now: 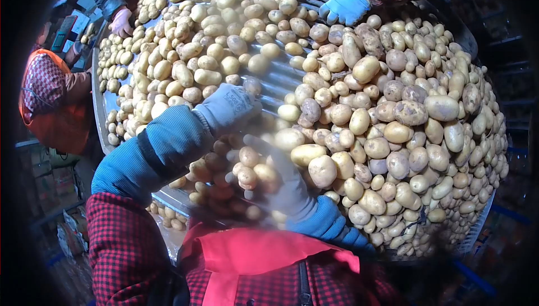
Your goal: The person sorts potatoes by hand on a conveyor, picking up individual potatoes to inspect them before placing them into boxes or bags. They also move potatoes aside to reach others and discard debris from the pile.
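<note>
Red apron [264, 247] nearest, right hand [289, 188] with potatoes [247, 168], beyond them metal rollers [281, 79]
It seems half curled, cupping several just this side of rollers; left hand [231, 104], bent at their left edge, I cannot tell its hold; loose fingers could spill some, and a knock could slide the heap [404, 126] right of rollers

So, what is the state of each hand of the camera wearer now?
Grey-gloved left hand: fingertips hidden, open or closed cannot be told.
Grey-gloved right hand: blurred, fingers curled around small, round, yellowish potatoes, apparently holding them.
</note>
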`<state>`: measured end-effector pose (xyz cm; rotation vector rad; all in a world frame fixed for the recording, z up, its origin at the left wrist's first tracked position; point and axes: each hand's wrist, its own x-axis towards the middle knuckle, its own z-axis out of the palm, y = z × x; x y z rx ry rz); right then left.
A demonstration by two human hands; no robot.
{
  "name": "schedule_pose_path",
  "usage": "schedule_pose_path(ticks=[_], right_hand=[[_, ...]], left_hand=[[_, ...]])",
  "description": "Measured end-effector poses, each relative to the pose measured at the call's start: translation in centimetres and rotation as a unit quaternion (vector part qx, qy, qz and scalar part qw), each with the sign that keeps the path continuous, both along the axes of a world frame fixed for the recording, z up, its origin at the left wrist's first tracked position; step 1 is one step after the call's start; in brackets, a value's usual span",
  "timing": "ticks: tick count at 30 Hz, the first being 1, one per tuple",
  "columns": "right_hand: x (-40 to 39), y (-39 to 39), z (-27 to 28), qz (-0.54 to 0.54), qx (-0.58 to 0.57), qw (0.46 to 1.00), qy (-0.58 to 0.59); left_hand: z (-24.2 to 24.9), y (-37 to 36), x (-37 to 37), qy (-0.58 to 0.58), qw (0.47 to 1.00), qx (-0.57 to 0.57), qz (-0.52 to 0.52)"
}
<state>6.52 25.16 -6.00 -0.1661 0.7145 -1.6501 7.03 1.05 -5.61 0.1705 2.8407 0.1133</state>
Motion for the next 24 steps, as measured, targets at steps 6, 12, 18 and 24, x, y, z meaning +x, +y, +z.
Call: schedule_pose_path(ticks=[6,12,18,24], right_hand=[[-0.4,-0.2,0.6,-0.018,-0.056,0.984,-0.171],[-0.3,0.1,0.3,-0.002,-0.050,0.969,-0.243],[0.5,0.3,3.5,-0.019,0.053,0.981,-0.187],[2.9,-0.6,4.1,-0.043,-0.002,0.996,-0.082]], left_hand=[[0.9,-0.9,0.9,0.082,0.980,0.143,0.112],[4.1,-0.4,5.3,0.095,0.596,0.700,0.382],[4.4,4.6,8.9,0.249,0.432,0.785,0.366],[6.2,9.1,11.7,0.341,0.436,0.728,0.404]])
